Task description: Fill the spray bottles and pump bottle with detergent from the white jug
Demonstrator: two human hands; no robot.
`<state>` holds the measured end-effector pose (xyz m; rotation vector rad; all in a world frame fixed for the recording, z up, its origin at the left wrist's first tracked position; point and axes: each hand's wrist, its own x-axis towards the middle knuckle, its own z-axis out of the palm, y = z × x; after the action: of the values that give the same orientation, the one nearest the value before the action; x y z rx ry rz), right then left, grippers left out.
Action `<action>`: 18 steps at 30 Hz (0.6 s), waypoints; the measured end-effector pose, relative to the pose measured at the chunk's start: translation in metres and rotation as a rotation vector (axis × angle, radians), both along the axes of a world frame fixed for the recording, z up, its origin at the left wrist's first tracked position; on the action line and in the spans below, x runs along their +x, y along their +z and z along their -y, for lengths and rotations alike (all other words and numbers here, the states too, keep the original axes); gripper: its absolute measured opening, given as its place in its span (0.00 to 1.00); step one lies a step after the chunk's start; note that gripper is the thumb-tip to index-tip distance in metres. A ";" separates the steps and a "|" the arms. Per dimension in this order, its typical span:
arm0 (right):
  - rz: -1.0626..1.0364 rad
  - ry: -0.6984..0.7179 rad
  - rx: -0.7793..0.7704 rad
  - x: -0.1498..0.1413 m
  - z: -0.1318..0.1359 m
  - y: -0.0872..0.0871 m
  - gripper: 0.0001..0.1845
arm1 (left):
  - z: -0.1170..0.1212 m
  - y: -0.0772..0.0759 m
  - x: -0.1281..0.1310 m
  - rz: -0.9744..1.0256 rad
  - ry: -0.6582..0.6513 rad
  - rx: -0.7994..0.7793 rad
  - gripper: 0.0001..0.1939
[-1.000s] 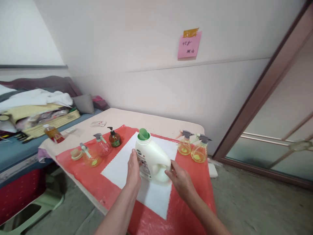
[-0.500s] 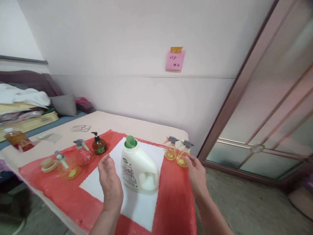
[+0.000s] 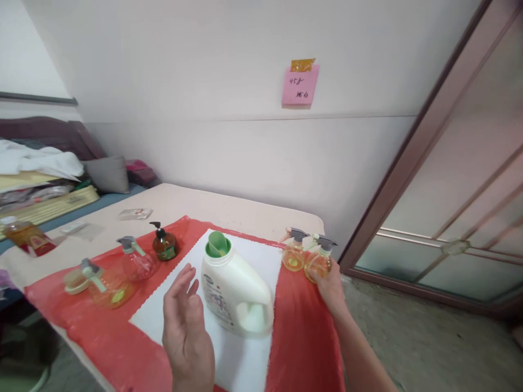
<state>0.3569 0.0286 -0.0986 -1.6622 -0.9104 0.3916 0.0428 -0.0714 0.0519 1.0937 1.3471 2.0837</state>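
Note:
My right hand (image 3: 332, 287) is wrapped round the lower body of a yellowish clear spray bottle (image 3: 316, 263) with a grey and pale green trigger head. Just left of it stands a similar spray bottle (image 3: 293, 256) with an orange trigger. A large white detergent jug (image 3: 235, 291) with a green spout insert stands on a white cloth (image 3: 232, 359) in the middle. My left hand (image 3: 186, 326) is raised beside the jug's left side, apart from it, fingers stretched out and holding nothing.
On the red cloth (image 3: 302, 332) at left are a brown pump bottle (image 3: 166, 247), a pinkish spray bottle (image 3: 139, 265), a tipped-looking spray bottle (image 3: 110, 291) and a round lidded dish (image 3: 75, 281). An amber bottle (image 3: 26, 234) lies farther left. A pink note (image 3: 300, 87) hangs on the wall.
My right hand has closed round the right-hand spray bottle. My left hand has come nearer with its fingers spread more. The view has shifted slightly.

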 end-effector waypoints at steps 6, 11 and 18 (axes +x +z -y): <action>-0.047 -0.038 0.005 -0.009 0.005 0.007 0.36 | 0.005 0.002 0.004 -0.041 -0.047 0.108 0.16; -0.098 -0.004 0.076 -0.024 0.029 0.051 0.42 | 0.015 0.002 0.011 -0.115 -0.119 0.218 0.17; -0.127 0.239 0.115 -0.072 0.094 0.119 0.37 | 0.035 0.009 0.017 -0.121 -0.241 -0.001 0.16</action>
<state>0.2847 -0.0656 0.0200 -1.4116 -1.0200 0.5892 0.0593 -0.1062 0.0608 1.3293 1.2026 1.8694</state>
